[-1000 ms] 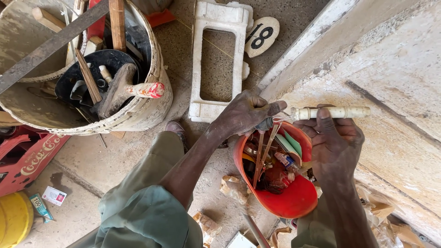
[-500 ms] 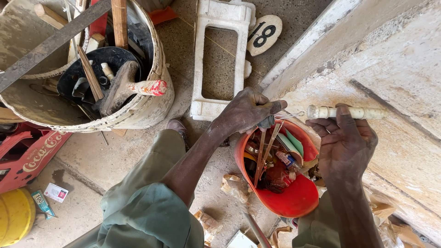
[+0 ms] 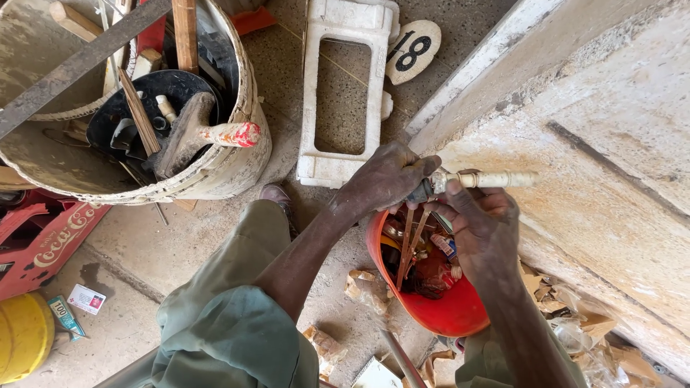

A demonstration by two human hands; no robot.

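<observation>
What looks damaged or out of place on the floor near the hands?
Torn cardboard scraps lie scattered on the concrete floor beside the red bowl. The white foam frame has chipped, broken edges. The left hand and right hand hold a cream handle.

Glossy red plastic bowl (image 3: 453, 316); matt cream handle (image 3: 489, 179) (paint-smeared); rough grey concrete slab (image 3: 611, 151); grimy white bucket (image 3: 230, 172).
</observation>
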